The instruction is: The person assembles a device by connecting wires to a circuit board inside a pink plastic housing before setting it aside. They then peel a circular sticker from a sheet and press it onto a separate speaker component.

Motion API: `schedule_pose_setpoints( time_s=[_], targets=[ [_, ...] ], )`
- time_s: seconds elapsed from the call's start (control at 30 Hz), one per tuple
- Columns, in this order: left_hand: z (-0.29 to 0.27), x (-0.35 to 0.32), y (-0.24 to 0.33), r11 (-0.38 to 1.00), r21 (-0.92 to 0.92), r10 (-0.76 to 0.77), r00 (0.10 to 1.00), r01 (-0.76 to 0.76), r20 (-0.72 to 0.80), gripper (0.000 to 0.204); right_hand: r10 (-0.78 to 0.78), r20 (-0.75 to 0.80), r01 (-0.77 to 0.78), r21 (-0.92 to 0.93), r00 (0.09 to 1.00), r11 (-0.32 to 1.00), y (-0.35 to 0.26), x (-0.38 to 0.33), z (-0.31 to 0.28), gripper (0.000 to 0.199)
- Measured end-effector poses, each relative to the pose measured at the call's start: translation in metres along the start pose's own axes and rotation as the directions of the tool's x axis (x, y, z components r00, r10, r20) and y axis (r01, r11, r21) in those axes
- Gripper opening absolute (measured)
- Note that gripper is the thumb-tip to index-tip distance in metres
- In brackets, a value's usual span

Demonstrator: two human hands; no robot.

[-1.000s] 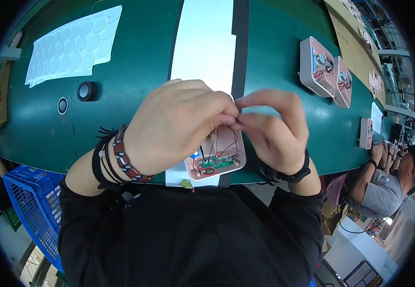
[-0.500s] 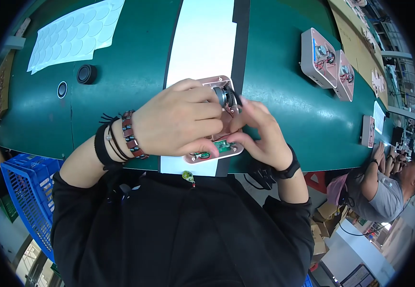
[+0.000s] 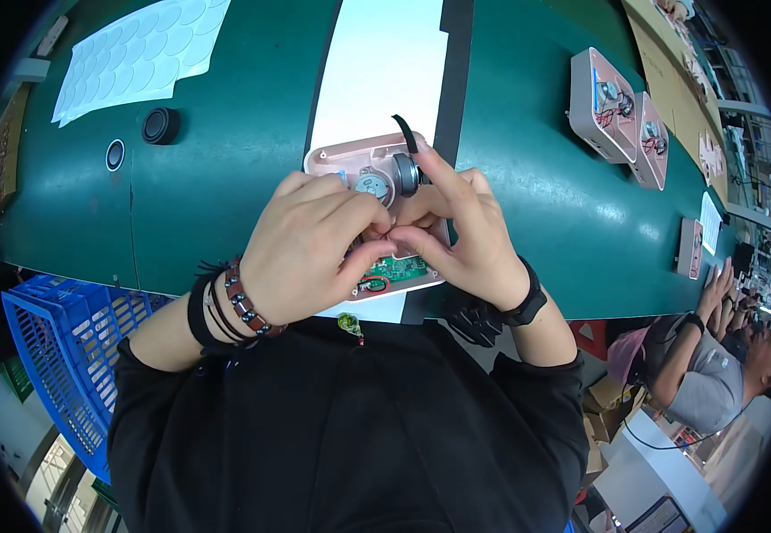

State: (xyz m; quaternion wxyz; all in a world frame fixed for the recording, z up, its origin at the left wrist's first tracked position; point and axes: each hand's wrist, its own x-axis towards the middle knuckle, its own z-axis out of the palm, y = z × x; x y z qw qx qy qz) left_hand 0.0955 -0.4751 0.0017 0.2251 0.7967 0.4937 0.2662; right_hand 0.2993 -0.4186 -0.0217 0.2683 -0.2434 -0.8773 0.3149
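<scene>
A pink plastic housing (image 3: 323,158) lies open in front of me, with a green circuit board (image 3: 403,268) at its near end. Inside it are a round silver part (image 3: 373,185) and a small round speaker (image 3: 406,175), which sits near its right wall. Over the middle of the housing, my left hand (image 3: 314,244) is closed in a pinch on thin wires (image 3: 386,235). My right hand (image 3: 474,240) pinches at the same spot, thumb against fingers, the wires mostly hidden. A black strip (image 3: 406,133) stands up at my raised right index fingertip.
A white sheet (image 3: 381,71) with a dark border runs under the housing. On the green table lie a sheet of round stickers (image 3: 136,58), a black round part (image 3: 160,125) and a ring (image 3: 115,155). More pink housings (image 3: 603,107) stand right. A blue crate (image 3: 65,355) and a co-worker (image 3: 705,355) flank me.
My left hand has drawn back from the speaker toward the middle of the housing, and both hands now meet in a pinch. The black strip now points up from my right index finger.
</scene>
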Motion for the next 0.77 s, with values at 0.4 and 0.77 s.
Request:
schedule_pose_setpoints(
  time_s=[0.4,0.77],
  targets=[
    [0.009,-0.011,0.006,0.995,0.075,-0.055,0.992,0.064,-0.116,0.01,0.044,0.035,-0.05,0.216,0.998,0.975,0.003,0.007,-0.015,0.028],
    [0.011,-0.014,0.006,0.993,0.09,-0.068,0.986,0.082,-0.151,0.012,0.11,0.252,-0.132,0.07,0.961,0.989,-0.01,0.017,-0.013,0.011]
  ],
)
